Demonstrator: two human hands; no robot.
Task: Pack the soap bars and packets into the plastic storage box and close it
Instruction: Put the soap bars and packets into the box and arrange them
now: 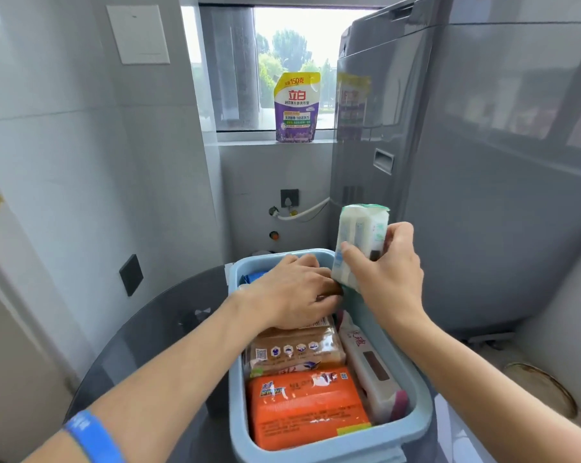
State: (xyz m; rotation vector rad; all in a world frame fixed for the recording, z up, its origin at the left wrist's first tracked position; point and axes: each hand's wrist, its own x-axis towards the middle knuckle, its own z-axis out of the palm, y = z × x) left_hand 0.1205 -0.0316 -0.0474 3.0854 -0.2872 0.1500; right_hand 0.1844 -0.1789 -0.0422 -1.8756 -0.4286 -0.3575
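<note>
Head view, listed front to back. Box (412,389): light blue plastic, lid off, standing on your round dark glass desk (142,345). Contents nearest you: an orange packet (304,409) lying flat, touching a brown packet (294,350) behind it. Along the right wall of the box: a white packet (371,369) on its edge, just beside both. At the far left corner: a blue item (254,277), mostly hidden.

Your left hand (292,290): inside the far half of the box, palm down, fingers curled over something brown; what it grasps is too hidden to name, so you cannot tell whether it holds or only presses. A blue wristband (92,436) sits on that forearm.

Your right hand (387,272): above the far right rim of the box, thumb and fingers clamped on a white soap pack (361,240) with green trim, held upright, its lower end just beside your left fingers.

Beyond: a purple detergent pouch (296,106) upright on the windowsill (249,137). A grey washer (466,162) stands at the right, close to the box.
</note>
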